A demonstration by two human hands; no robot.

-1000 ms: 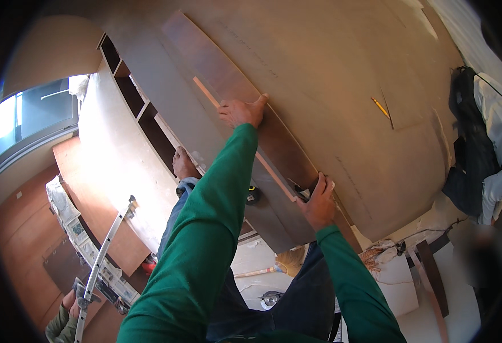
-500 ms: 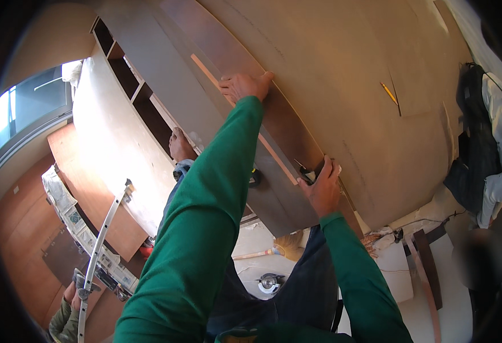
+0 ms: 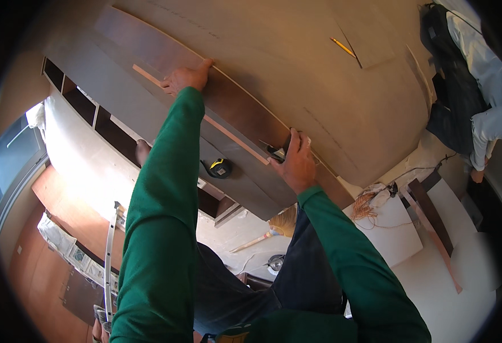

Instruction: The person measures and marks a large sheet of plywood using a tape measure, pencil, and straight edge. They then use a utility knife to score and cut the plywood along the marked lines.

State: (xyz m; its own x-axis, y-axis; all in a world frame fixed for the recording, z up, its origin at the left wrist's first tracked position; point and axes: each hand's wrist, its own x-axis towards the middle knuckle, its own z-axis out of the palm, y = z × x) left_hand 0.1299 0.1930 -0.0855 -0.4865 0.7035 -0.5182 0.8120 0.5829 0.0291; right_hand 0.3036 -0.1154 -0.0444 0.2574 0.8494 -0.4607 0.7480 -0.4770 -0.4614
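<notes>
A long brown board strip point(image 3: 245, 108) with a pale near edge lies slantwise on a large brown sheet point(image 3: 354, 114). My left hand point(image 3: 187, 77) grips across the strip, thumb at its far edge and fingers over the near edge. Lower right, my right hand point(image 3: 298, 163) spans the same strip, thumb on the near side and fingers at the far edge. A small dark tool with a thin pointed tip point(image 3: 276, 152) shows by that thumb; its handle is partly hidden by the hand. On the grey board nearer me sits a black and yellow tape measure point(image 3: 220, 168).
A yellow pencil point(image 3: 343, 47) lies on the sheet. Toward my legs are a broom point(image 3: 282, 224) and a round metal power tool point(image 3: 275, 263). An open-compartment cabinet frame point(image 3: 111, 135) lies at left, near a metal rail point(image 3: 109, 257). Another person point(image 3: 479, 108) is at far right.
My view has shifted, so the boards sit further left in the picture. The tape measure is now in full view. Both hands keep nearly the same places on the strip.
</notes>
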